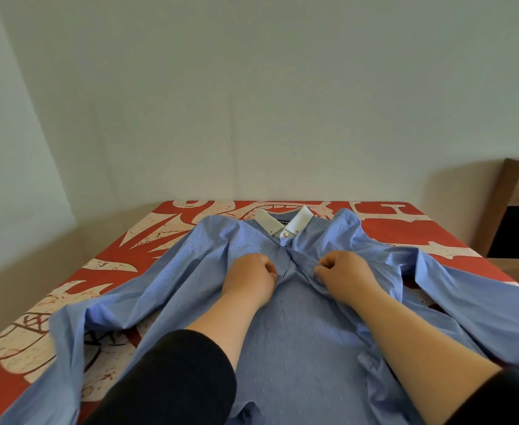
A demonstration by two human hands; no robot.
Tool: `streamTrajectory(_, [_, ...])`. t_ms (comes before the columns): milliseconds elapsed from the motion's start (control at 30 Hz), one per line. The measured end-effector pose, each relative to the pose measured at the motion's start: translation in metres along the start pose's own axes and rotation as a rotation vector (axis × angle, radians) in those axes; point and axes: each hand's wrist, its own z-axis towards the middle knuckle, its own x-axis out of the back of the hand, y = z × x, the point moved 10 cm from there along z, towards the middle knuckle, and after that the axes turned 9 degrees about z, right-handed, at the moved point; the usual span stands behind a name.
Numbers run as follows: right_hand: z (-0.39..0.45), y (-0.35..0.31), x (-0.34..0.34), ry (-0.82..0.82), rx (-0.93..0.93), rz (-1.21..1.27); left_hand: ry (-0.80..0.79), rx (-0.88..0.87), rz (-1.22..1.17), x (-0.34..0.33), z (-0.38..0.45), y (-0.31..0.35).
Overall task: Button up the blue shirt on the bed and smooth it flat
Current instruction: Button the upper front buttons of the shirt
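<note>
Plain pale walls behind, and a bed (pixel 436 228) covered in a red sheet with a big cream print takes up the lower half of the view. Spread across it front-up is the blue shirt (pixel 301 348), collar pointing at the far wall, sleeves flung out wide to both sides and pretty rumpled. Fabric looks like a thin woven cotton with fine stripes and tiny dots, lots of soft folds around the shoulders. Its collar (pixel 282 223) is white and stiff-looking, with small pale buttons at the tips and neck.

Both hands sit on the chest just below that collar, close together but not touching. Left hand (pixel 252 276) has its fingers curled in, pinching the edge of the front panel by the opening. Right hand (pixel 342 271) is also curled, gripping the opposite edge of the cloth. Placket between them gapes a bit. Black sleeves (pixel 172 381) are pushed up on both forearms. Over on the right stands a brown wooden headboard (pixel 509 191).
</note>
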Motion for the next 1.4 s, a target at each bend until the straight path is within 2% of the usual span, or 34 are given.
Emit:
streamTrajectory(267, [-0.003,-0.001,-0.006,0.03,-0.008,0.215,-0.057,0.05,-0.239,0.002,0.0,0.016])
streamTrajectory(500, [0.003,0.005,-0.014,0.039,0.026,0.218,-0.056,0.199,-0.542,-0.03,-0.006,-0.002])
streamTrajectory(633, [0.004,0.001,-0.016,0.06,0.08,0.111,0.008,0.17,-0.561,-0.03,-0.004,-0.004])
streamTrajectory(833, [-0.003,-0.028,-0.011,0.144,0.273,-0.03,-0.034,0.141,-0.595,-0.032,-0.002,-0.003])
streamTrajectory(933, [-0.008,-0.038,-0.017,0.125,0.328,-0.088,-0.059,0.136,-0.61,-0.034,-0.002,-0.003])
streamTrajectory(1133, [-0.009,-0.036,-0.023,0.09,0.298,-0.07,-0.107,0.142,-0.64,-0.038,-0.004,-0.003])
streamTrajectory(1400, [-0.007,-0.024,-0.022,0.077,0.208,0.064,-0.09,0.163,-0.699,-0.038,-0.002,-0.007])
